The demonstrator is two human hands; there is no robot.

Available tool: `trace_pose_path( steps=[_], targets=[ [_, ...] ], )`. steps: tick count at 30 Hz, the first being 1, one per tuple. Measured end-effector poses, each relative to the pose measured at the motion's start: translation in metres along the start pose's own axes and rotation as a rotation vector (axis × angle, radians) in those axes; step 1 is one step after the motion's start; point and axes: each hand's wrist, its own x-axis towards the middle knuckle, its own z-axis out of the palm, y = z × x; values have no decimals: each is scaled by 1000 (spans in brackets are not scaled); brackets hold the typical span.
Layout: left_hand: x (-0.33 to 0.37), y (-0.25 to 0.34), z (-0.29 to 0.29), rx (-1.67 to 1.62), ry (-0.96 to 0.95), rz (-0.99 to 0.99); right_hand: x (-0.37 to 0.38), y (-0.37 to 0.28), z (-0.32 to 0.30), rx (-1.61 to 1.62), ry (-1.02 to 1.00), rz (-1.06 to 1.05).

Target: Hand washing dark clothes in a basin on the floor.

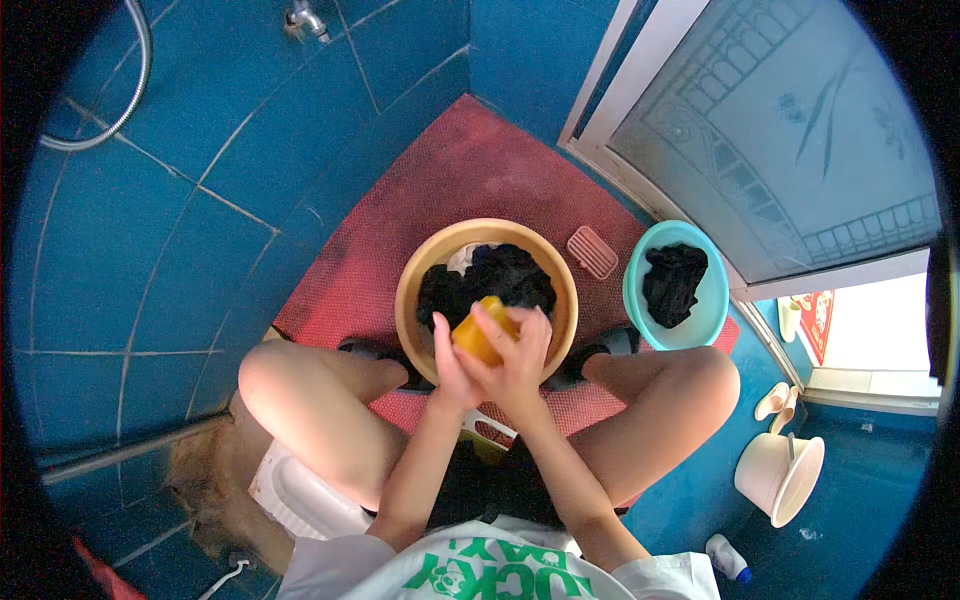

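Note:
Above a tan basin [408,270] between my knees, both hands are closed around a yellow bar of soap [476,342]. My left hand [454,372] presses on its near left side. From the right, my right hand [518,362] wraps its fingers over it, hiding part of the bar. Dark wet clothes [508,275] fill the basin under my hands, with a bit of white cloth [466,258] at their far left.
Right of the basin lie a pink ridged soap dish [592,252] and a turquoise basin [715,325] holding a black garment [675,283]. A red mat [400,190] covers the floor ahead. A frosted door [790,140], a cream bucket [780,475] and a white bottle [727,557] are on the right.

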Motion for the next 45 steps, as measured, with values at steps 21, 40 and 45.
trace_pose_path(
  steps=[21, 40, 45],
  targets=[
    [-8, -10, 21, 223, 605, 29, 0, 26, 26, 80, 32, 364],
    [-17, 1, 17, 72, 571, 78, -18, 17, 29, 1, -29, 283],
    [-31, 12, -7, -11, 419, 118, -29, 1, 23, 38, -165, 108]
  ],
)
